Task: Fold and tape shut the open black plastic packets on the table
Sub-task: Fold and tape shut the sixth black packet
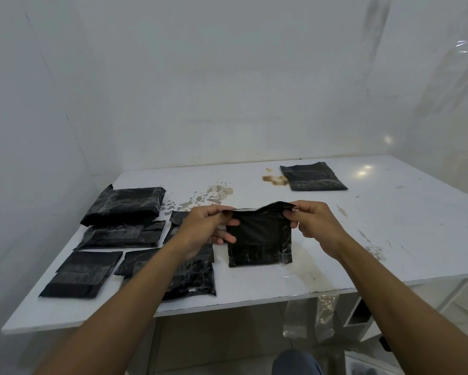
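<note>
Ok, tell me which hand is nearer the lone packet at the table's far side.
Right. The right hand pinches a top corner of the held packet, on the near side of the lone packet; the left hand pinches the other corner, farther left.

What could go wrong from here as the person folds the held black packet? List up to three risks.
1. The left hand and right hand pinch the top corners of the packet; its edge humps between them, so the fold may run crooked.
2. A damp-looking smear on the table lies beside the packet's lower corner; it could weaken the tape's grip.
3. No tape roll is in view, and both hands are busy; the fold may spring open.
</note>
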